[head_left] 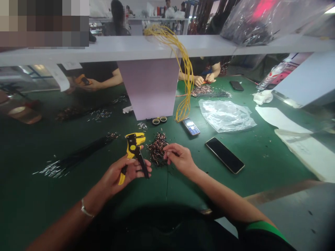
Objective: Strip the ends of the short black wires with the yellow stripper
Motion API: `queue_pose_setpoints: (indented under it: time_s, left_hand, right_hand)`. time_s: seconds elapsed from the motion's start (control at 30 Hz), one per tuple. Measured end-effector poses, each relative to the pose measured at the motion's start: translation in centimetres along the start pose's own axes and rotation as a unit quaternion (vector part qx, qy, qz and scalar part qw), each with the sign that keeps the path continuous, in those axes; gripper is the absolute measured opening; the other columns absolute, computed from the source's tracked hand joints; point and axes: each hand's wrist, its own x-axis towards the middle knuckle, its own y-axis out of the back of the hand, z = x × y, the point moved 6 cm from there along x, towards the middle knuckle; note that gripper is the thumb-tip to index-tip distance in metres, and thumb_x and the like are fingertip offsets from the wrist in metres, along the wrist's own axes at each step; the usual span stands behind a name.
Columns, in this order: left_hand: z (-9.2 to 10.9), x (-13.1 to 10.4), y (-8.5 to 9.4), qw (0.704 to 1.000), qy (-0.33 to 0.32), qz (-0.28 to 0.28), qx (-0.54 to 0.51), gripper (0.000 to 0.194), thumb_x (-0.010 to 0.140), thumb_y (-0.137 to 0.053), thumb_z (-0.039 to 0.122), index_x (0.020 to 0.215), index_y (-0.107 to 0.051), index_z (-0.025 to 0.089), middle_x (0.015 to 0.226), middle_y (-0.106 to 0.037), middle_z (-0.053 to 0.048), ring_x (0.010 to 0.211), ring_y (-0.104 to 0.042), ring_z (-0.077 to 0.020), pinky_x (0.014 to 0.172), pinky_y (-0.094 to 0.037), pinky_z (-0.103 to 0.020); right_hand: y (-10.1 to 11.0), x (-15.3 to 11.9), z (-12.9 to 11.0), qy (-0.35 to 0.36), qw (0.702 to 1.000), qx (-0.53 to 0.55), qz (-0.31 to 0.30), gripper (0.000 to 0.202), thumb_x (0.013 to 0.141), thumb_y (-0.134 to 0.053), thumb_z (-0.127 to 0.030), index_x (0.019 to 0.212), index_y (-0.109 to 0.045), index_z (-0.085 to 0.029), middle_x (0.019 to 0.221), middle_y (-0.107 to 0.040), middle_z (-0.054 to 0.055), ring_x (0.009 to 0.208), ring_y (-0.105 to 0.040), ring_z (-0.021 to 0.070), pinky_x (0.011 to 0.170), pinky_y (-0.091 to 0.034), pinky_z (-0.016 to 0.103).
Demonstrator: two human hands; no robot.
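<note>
My left hand (131,169) is wrapped around a yellow-and-black wire stripper (134,146), its jaws pointing up and to the right. My right hand (180,158) is closed in a pinch at the right edge of a heap of short dark insulation scraps with coppery glints (157,150). From its fingertips a thin black wire (167,183) trails down over the green table (191,195). Left of my left hand lies a long bundle of black wires (81,151), with pale ends toward the lower left.
A smartphone (225,155), a keypad phone (191,127) and a clear plastic bag (227,115) lie to the right. Yellow cables (185,69) hang from the white shelf (104,50). Tape rolls (159,120) sit by the pillar. Across the table, co-workers' hands (204,79) handle wires.
</note>
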Motion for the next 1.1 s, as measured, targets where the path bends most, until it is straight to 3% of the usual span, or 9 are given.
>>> queue_pose_setpoints:
  time_s: [0.13, 0.23, 0.37, 0.53, 0.63, 0.73, 0.87, 1.1]
  left_hand:
    - [-1.2, -0.5, 0.8, 1.000, 0.001, 0.009, -0.002, 0.062, 0.069, -0.065, 0.023, 0.131, -0.059, 0.025, 0.096, -0.076, -0.010, 0.087, -0.072, -0.0284, 0.092, -0.054, -0.052]
    - [-1.7, -0.9, 0.9, 0.999, -0.010, -0.026, 0.020, 0.070, 0.067, -0.068, 0.018, 0.134, -0.056, 0.028, 0.102, -0.073, -0.009, 0.090, -0.069, -0.0266, 0.089, -0.053, -0.047]
    - [-2.4, -0.7, 1.0, 0.992, -0.021, -0.111, 0.051, 0.075, 0.067, -0.069, 0.016, 0.139, -0.050, 0.026, 0.116, -0.066, -0.010, 0.091, -0.065, -0.0235, 0.087, -0.049, -0.043]
    - [-2.9, 0.0, 1.8, 0.990, -0.022, -0.129, 0.053, 0.072, 0.068, -0.068, 0.013, 0.137, -0.051, 0.018, 0.116, -0.064, -0.011, 0.092, -0.062, -0.0229, 0.088, -0.044, -0.042]
    - [-2.8, -0.1, 1.4, 0.989, -0.010, -0.143, 0.036, 0.079, 0.068, -0.065, 0.012, 0.144, -0.045, 0.017, 0.108, -0.067, -0.010, 0.090, -0.062, -0.0216, 0.088, -0.043, -0.040]
    - [-2.5, -0.2, 0.7, 0.988, -0.004, -0.157, 0.003, 0.075, 0.072, -0.061, 0.013, 0.145, -0.045, 0.021, 0.101, -0.067, -0.008, 0.093, -0.063, -0.0232, 0.090, -0.045, -0.044]
    - [-2.8, -0.2, 0.0, 0.983, 0.024, -0.181, -0.031, 0.073, 0.073, -0.059, 0.013, 0.144, -0.047, 0.026, 0.097, -0.066, -0.005, 0.092, -0.065, -0.0246, 0.090, -0.048, -0.051]
    - [-2.9, 0.3, 0.9, 0.983, -0.002, -0.184, -0.008, 0.073, 0.073, -0.056, 0.013, 0.145, -0.047, 0.019, 0.098, -0.065, -0.009, 0.084, -0.063, -0.0227, 0.081, -0.048, -0.042]
  right_hand:
    - [1.8, 1.0, -0.1, -0.013, 0.998, 0.043, 0.045, 0.009, 0.076, -0.068, -0.023, 0.085, -0.068, -0.020, 0.069, -0.073, 0.000, 0.049, -0.057, 0.0108, 0.051, -0.047, 0.028]
    - [2.7, 1.5, 0.0, -0.011, 0.996, 0.056, 0.069, 0.011, 0.074, -0.070, -0.023, 0.084, -0.067, -0.019, 0.067, -0.073, 0.000, 0.054, -0.059, 0.0124, 0.055, -0.048, 0.028]
    - [2.9, 1.7, 0.0, -0.008, 0.997, 0.054, 0.050, 0.037, 0.074, -0.070, -0.022, 0.110, -0.062, -0.020, 0.062, -0.070, -0.004, 0.056, -0.061, 0.0140, 0.057, -0.048, 0.029]
    - [3.3, 1.7, 0.0, -0.010, 0.999, 0.030, 0.033, 0.053, 0.074, -0.070, -0.023, 0.125, -0.053, -0.023, 0.064, -0.070, -0.004, 0.055, -0.061, 0.0157, 0.057, -0.050, 0.031]
    - [3.0, 1.7, 0.4, -0.035, 0.999, 0.009, 0.010, 0.036, 0.075, -0.069, -0.026, 0.110, -0.062, -0.020, 0.060, -0.069, -0.003, 0.055, -0.060, 0.0149, 0.058, -0.049, 0.031]
    - [2.8, 1.6, 0.5, -0.054, 0.998, -0.006, 0.016, 0.023, 0.075, -0.069, -0.030, 0.094, -0.068, -0.018, 0.058, -0.066, -0.002, 0.054, -0.059, 0.0140, 0.057, -0.048, 0.030]
    - [2.6, 1.2, 0.4, -0.078, 0.996, -0.036, 0.019, 0.021, 0.074, -0.072, -0.034, 0.084, -0.072, -0.017, 0.054, -0.063, -0.003, 0.050, -0.055, 0.0122, 0.052, -0.044, 0.027]
    - [3.0, 0.8, 1.6, -0.109, 0.992, -0.041, 0.057, 0.022, 0.070, -0.072, -0.038, 0.074, -0.070, -0.017, 0.046, -0.057, -0.005, 0.045, -0.051, 0.0108, 0.047, -0.038, 0.025]
